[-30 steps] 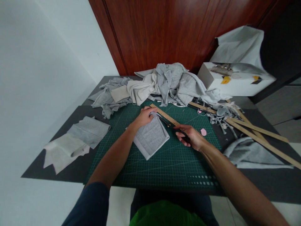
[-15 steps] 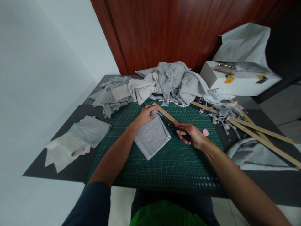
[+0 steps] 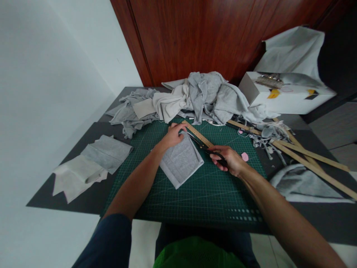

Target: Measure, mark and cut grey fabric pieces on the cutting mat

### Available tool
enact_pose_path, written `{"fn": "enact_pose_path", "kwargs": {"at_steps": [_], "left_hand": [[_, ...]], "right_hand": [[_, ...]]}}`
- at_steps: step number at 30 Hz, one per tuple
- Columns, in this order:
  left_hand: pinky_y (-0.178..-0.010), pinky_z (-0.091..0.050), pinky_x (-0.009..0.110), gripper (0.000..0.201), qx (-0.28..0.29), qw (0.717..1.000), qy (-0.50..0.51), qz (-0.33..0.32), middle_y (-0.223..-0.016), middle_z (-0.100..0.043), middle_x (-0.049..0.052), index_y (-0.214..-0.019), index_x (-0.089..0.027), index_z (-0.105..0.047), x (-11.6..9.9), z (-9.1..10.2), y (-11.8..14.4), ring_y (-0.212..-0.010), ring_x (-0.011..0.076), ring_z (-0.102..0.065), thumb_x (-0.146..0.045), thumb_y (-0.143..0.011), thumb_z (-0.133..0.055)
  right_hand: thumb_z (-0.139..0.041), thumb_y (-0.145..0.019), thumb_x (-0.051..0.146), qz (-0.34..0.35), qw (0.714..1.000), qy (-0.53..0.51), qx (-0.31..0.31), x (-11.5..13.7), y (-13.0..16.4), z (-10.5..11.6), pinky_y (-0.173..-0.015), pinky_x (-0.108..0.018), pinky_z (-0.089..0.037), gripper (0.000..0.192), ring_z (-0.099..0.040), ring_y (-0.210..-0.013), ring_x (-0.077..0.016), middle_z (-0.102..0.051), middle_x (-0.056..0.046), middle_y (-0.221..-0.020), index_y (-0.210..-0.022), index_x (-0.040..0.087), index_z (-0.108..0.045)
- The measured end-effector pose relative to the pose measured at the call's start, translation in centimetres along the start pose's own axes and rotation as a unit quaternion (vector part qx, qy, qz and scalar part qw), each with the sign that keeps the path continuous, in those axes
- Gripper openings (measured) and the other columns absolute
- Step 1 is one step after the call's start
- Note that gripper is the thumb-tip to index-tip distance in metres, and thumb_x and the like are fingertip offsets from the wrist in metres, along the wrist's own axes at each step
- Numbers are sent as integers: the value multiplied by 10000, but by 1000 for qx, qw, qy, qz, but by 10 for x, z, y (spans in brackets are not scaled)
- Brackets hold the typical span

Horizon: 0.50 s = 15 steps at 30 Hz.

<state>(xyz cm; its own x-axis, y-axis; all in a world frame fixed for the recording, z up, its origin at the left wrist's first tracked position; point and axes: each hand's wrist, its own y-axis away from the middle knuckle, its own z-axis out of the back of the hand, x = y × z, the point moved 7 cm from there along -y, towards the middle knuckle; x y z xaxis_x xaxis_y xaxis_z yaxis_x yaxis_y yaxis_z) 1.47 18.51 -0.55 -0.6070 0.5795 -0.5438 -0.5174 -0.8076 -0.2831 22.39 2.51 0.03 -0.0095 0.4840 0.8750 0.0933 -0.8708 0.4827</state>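
A folded piece of grey fabric (image 3: 181, 162) lies on the green cutting mat (image 3: 212, 201). My left hand (image 3: 175, 134) grips its far corner, thumb and fingers bent around the edge. In my right hand (image 3: 227, 160) is a pair of black-handled scissors (image 3: 208, 150), fingers wrapped through the handles. The blades point away to the left, along the fabric's right edge towards the pinched corner. Just beyond the blades a wooden ruler (image 3: 198, 134) rests on the mat, running nearly alongside them.
Grey and cream cloth is heaped (image 3: 206, 96) along the back. More fabric pieces (image 3: 107, 152) lie at the left. Wooden strips (image 3: 309, 152), scraps (image 3: 272, 134) and grey cloth (image 3: 301, 182) are on the right. Behind them stands a white box (image 3: 290, 98). A pink scrap (image 3: 244, 156) sits near my right hand.
The view has shifted very slightly. Both hands, the scissors and the fabric stay in almost the same places relative to the mat.
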Motion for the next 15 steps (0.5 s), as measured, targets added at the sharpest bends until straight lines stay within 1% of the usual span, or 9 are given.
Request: {"fn": "enact_pose_path", "kwargs": {"at_steps": [7,12,15], "left_hand": [[-1131,-410,448,634,11,1000,-8,13,-1222,-780,39,-1411,-218,-629,-1,-1,0,-1246,275,-565,-57,-799,-581],[-1149,-399,471,658,18,1000,-4,21,-1245,-773,41,-1425,-227,-624,-2,-1,0,-1262,281,-558,-52,-794,-567],[-1154,-393,462,666,21,1000,-3,23,-1262,-767,38,-1437,-224,-615,-3,-1,1,-1285,280,-548,-45,-798,-562]], "right_hand": [[-760,-673,344,12,1000,7,21,1,-7,-2,-320,-201,-228,501,-446,-361,-102,-577,67,-555,-1120,166,-623],[-763,-665,328,6,1000,7,9,2,-8,-1,-324,-202,-206,509,-434,-360,-99,-574,63,-550,-1125,149,-639],[-764,-664,332,8,1000,19,9,3,-9,0,-318,-202,-222,518,-435,-362,-99,-569,65,-547,-1132,146,-642]]}}
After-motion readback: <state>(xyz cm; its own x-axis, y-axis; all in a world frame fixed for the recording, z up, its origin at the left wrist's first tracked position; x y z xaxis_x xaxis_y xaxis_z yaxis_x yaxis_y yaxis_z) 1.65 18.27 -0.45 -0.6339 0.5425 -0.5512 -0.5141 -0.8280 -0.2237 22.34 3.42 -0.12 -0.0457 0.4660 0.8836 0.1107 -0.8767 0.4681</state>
